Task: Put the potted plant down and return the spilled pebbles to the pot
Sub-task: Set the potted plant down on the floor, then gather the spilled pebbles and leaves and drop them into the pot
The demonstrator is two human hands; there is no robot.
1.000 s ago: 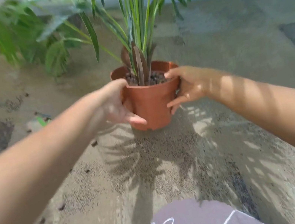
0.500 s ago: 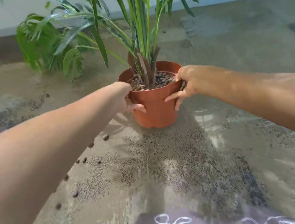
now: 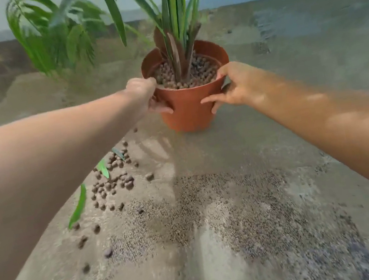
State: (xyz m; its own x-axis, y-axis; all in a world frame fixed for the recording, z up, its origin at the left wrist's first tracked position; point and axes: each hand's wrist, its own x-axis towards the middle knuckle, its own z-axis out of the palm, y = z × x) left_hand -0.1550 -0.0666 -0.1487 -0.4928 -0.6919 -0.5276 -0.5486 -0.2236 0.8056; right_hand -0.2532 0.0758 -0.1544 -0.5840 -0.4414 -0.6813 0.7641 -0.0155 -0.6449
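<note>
Setting the pot [image 3: 189,109] down w/ left hand [image 3: 144,96] & right hand [image 3: 234,85] squeezing its sides; next, grab pebbles [image 3: 112,181] below left hand.

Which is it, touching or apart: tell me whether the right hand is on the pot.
Touching. The head view shows the right hand with thumb on the rim of the pot and fingers against its side wall.

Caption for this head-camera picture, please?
Both hands grip a terracotta pot; spilled pebbles lie on the ground.
</note>
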